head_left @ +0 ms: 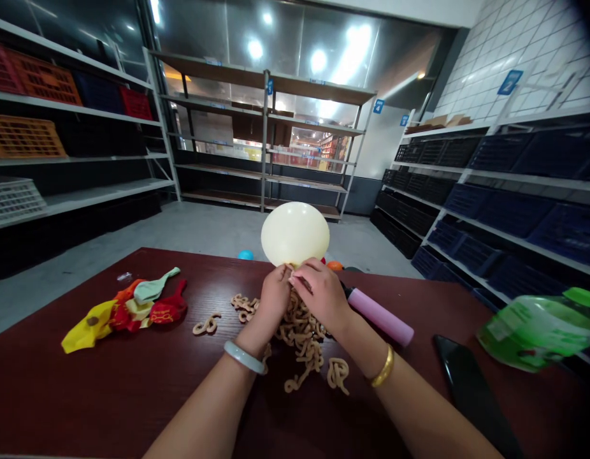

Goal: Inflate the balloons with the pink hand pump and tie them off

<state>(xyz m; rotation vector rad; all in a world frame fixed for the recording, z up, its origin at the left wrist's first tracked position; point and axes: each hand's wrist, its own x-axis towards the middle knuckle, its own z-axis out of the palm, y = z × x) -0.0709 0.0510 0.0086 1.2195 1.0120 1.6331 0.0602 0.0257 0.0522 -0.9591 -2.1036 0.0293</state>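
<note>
A pale cream balloon [295,233], blown up round, stands above my hands with its neck pointing down toward me. My left hand [276,293] is closed at the neck, fingers pinched together. Beside it my right hand [321,293] also pinches at the neck, thumb and forefinger close to the left fingertips. The exact grip on the neck is partly covered by the fingers. Beneath both hands lies a heap of small tan curly pieces [307,347] on the dark red table [132,408]. A pink cylinder with a dark end [381,317] lies just right of my right hand.
Several uninflated balloons [168,309] lie on the left of the table. At right are a black phone [467,382] and a green pouch with a cap [538,331]. Blue [246,255] and orange [334,265] round things show beyond the far edge. Shelving [265,140] stands behind.
</note>
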